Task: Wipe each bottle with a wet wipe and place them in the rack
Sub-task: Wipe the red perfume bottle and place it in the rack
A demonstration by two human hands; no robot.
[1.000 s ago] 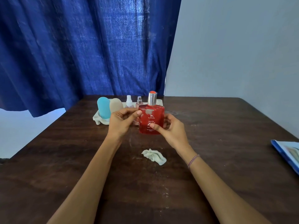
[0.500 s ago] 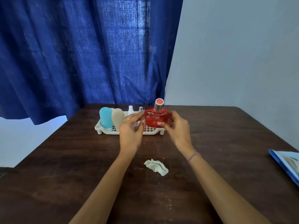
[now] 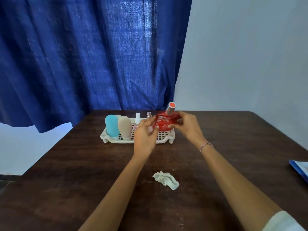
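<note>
A red perfume bottle (image 3: 164, 122) with a silver cap is held over the right end of the white rack (image 3: 116, 140). My right hand (image 3: 188, 126) grips its right side and my left hand (image 3: 145, 135) touches its left lower corner. The rack holds a turquoise bottle (image 3: 112, 125), a beige bottle (image 3: 125, 127), a small white spray bottle (image 3: 137, 117) and a small pink-capped bottle (image 3: 148, 115). A crumpled wet wipe (image 3: 165, 180) lies on the table nearer to me, between my forearms.
The dark wooden table (image 3: 83, 172) ends at a blue curtain (image 3: 83, 55) behind the rack and a pale wall to the right. A blue-edged book or packet (image 3: 300, 170) lies at the table's right edge.
Both hands have carried the red bottle away from me, from above the table's middle to above the rack's right end. The wipe stays on the table.
</note>
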